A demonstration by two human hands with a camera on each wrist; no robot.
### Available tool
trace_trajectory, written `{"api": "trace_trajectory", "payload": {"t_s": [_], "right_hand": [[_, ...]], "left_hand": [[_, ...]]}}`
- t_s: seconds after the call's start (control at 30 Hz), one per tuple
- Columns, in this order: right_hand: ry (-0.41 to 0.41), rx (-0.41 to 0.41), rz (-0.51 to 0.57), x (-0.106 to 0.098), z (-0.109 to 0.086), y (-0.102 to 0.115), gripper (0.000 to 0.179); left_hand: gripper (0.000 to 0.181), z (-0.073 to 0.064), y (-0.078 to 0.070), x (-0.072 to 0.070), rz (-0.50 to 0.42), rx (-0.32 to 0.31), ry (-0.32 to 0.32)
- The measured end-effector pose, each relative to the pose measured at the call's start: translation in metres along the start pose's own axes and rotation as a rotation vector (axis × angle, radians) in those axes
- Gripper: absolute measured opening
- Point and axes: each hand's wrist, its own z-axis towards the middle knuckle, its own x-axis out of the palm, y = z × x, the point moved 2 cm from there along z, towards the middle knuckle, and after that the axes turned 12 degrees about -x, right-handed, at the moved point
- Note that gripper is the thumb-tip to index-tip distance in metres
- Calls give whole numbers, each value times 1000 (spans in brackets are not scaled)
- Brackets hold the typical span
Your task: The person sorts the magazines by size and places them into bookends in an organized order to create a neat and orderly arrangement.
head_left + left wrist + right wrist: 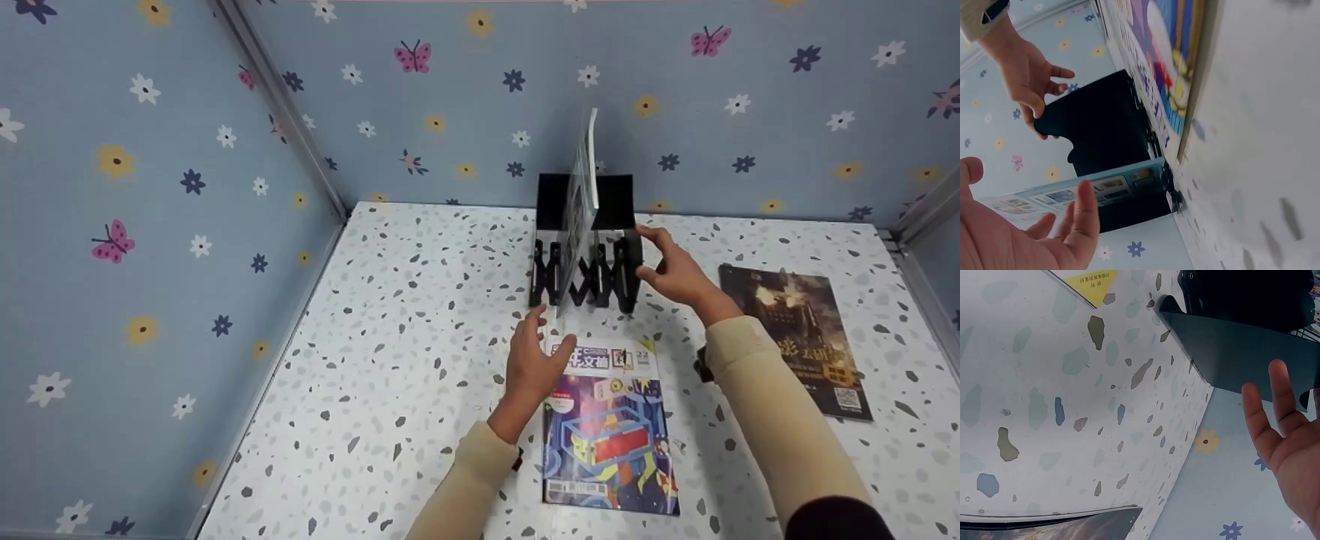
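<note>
step in hand, by judgement: setting the width of the black rack (616,202) around the upright magazine (580,214). rack stands on the surface (405,337), behind a flat magazine (607,439). right hand (677,274) pinches its end plate (631,274); left hand (531,365) holds nothing, fingers (1086,211) spread. next move probably calls for steadying the magazine while shifting that plate.

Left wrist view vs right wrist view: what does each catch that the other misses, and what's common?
Left wrist only: the left hand and the right arm's beige cuff.
Right wrist only: part of the dark magazine.
Both: the right hand, black rack, colourful magazine (right wrist catches just its yellow corner), speckled tabletop and floral wall.
</note>
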Motion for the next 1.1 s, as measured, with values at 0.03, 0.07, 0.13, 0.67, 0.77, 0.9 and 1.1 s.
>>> {"api": "trace_trajectory", "payload": {"t_s": [0.03,0.07,0.13,0.67,0.77,0.9,1.1], "right_hand": [[1,3,2,0,0,-1,71],[2,0,4,-1,0,-1,72],[6,13,1,-2,0,-1,71],[14,35,-22,0,3,1,70],[10,31,-26,0,3,1,70],[13,33,-25,0,3,-1,68],[16,24,8,2,2,-2,67]], "left_hand": [[67,-4,2,0,16,-11,11],[69,-7,4,0,33,-23,19],[71,-13,8,0,64,-48,30],[82,-36,29,-8,95,-150,175],[83,-39,28,-10,112,-153,178],[86,-43,29,-12,144,-156,171],[92,-46,32,-13,202,-152,160]]}}
